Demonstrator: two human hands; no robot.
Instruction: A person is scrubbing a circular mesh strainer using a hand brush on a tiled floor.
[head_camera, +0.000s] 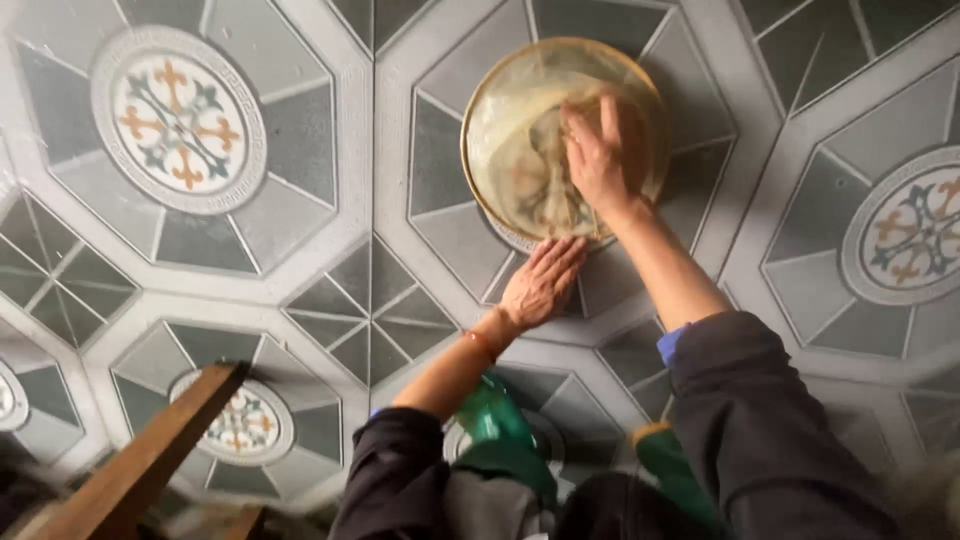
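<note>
The bowl (562, 135) sits on the tiled floor (330, 240) ahead of you, right of centre. Your right hand (598, 160) lies inside it; your left hand (541, 282) rests flat on the floor just beside its near rim. A wooden beam (150, 455) slants at your lower left, well apart from the bowl.
</note>
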